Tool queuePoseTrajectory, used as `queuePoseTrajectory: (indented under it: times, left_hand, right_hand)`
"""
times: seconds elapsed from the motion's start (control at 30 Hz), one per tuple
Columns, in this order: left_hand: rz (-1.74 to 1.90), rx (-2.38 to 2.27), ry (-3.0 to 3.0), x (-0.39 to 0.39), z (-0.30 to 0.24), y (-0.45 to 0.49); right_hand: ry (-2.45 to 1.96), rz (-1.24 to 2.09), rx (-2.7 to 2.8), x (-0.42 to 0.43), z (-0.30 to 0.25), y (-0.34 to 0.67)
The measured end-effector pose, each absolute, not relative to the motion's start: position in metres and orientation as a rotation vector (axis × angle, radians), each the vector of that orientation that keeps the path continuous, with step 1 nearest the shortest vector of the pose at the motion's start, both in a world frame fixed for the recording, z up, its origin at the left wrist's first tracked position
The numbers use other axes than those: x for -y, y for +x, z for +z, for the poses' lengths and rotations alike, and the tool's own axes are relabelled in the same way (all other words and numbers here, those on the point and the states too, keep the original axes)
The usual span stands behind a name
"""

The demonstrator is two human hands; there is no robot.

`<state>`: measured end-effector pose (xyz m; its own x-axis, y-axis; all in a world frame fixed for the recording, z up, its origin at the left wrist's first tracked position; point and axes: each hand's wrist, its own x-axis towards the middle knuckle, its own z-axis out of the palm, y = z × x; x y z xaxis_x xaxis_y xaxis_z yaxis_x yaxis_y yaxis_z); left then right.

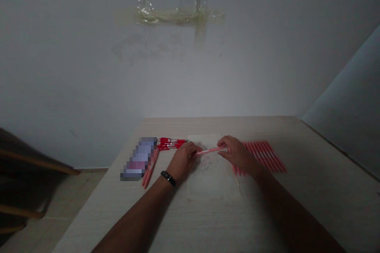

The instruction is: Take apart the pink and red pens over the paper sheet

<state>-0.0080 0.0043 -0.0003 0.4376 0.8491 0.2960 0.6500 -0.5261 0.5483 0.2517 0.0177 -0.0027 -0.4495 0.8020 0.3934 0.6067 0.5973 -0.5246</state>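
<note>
A slim pink pen with pale markings is held nearly level between my two hands. My left hand, with a dark band on its wrist, is closed on the pen's left end, and that end is hidden by the fingers. The fingers and thumb of my right hand pinch the other end. Below the pen lies a pale sheet scattered with small dark and reddish specks. Many similar pink pens lie side by side to the right, partly behind my right hand.
Several bright red pens lie left of the sheet. Nearer me are more pink pens, next to a pixelated flat object. The wooden table meets a wall with yellowed tape. Wooden furniture stands at the left.
</note>
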Motion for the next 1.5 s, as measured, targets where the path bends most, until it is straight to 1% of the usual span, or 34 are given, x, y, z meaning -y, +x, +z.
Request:
queuePoseTrajectory:
  times: [0.23,0.4,0.53,0.67,1.07,1.23,1.33,1.5]
  left_hand:
    - [0.801,-1.272,2.345,-0.0052,0.0001,-0.0097]
    - [0.8,-1.267,2.353,-0.0058,-0.0002,-0.0099]
    - [0.788,-1.276,2.353,-0.0059,0.0001,-0.01]
    - [0.803,-1.265,2.351,-0.0057,-0.0011,-0.0102]
    - [0.829,-1.248,2.345,-0.0073,-0.0031,-0.0103]
    - [0.81,-1.252,2.345,-0.0062,-0.0007,-0.0097]
    - [0.811,-1.243,2.339,-0.0058,0.0007,-0.0099]
    - [0.846,-1.225,2.337,-0.0056,-0.0004,-0.0105]
  right_hand:
    - [-1.099,0.389,2.293,-0.0206,-0.0011,0.2518]
    - [-1.14,0.407,2.209,-0.019,0.0006,0.2518]
    - [-1.093,0.402,2.318,-0.0184,0.0036,0.251]
    - [-1.124,0.432,2.246,-0.0194,0.0021,0.2521]
    - [-1.05,0.399,2.32,-0.0205,0.0016,0.2552]
    - [-1.139,0.428,2.252,-0.0181,0.0037,0.2549]
    - [-1.097,0.411,2.307,-0.0174,0.0039,0.2546]
    - [-1.107,0.512,2.32,-0.0172,0.0003,0.2541]
